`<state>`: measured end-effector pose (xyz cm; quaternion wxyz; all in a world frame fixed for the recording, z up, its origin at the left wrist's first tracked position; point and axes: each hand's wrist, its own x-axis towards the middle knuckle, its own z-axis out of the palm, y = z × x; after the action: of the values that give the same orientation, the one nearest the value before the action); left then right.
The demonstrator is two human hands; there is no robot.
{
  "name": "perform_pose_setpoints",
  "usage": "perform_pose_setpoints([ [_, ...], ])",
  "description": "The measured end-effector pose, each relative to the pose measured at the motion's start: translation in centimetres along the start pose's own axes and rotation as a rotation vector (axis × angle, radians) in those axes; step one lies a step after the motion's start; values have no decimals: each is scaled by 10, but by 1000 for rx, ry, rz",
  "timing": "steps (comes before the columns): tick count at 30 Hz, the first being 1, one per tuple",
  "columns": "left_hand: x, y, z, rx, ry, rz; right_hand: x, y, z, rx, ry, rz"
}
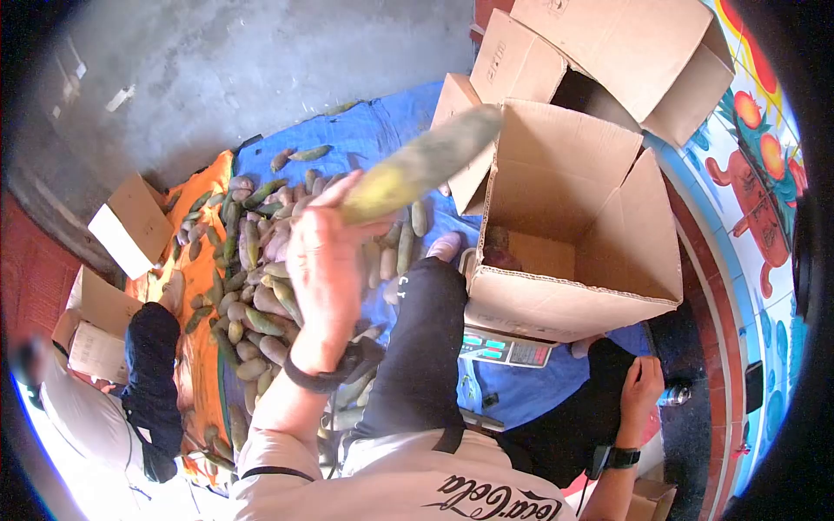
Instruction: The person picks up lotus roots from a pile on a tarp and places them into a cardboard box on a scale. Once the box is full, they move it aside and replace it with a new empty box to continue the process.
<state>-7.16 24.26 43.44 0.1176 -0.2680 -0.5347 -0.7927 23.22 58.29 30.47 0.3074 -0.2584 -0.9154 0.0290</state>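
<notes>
My left hand is closed around one end of a long yellow-green vegetable, raised over the pile and tilted up to the right. The vegetable's far end overlaps the left edge of an open cardboard box. Inside the box, a dark reddish item shows at the left. Under the box's front side is a scale with lit green displays. My right hand rests by my right knee, its fingers curled and holding nothing visible. Many green and purplish vegetables lie heaped left of my legs.
Blue and orange sheets cover the floor. More boxes stand behind the open one. At the left sits another person, near small boxes. A painted wall runs along the right.
</notes>
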Motion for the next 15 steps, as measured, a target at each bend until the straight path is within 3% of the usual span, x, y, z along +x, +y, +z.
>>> perform_pose_setpoints([
  [5,-6,-21,45,-258,-215,-146,-5,11,5,-31,20,-11],
  [8,-9,-29,66,-191,-292,-218,-3,5,2,-3,5,-1],
  [11,-14,-38,80,70,-415,-205,-2,6,2,-32,-2,-9],
  [13,-14,-44,81,460,-569,204,-2,7,3,-35,1,-18],
  [15,-25,-50,89,479,-544,235,-2,8,4,-37,3,-28],
])
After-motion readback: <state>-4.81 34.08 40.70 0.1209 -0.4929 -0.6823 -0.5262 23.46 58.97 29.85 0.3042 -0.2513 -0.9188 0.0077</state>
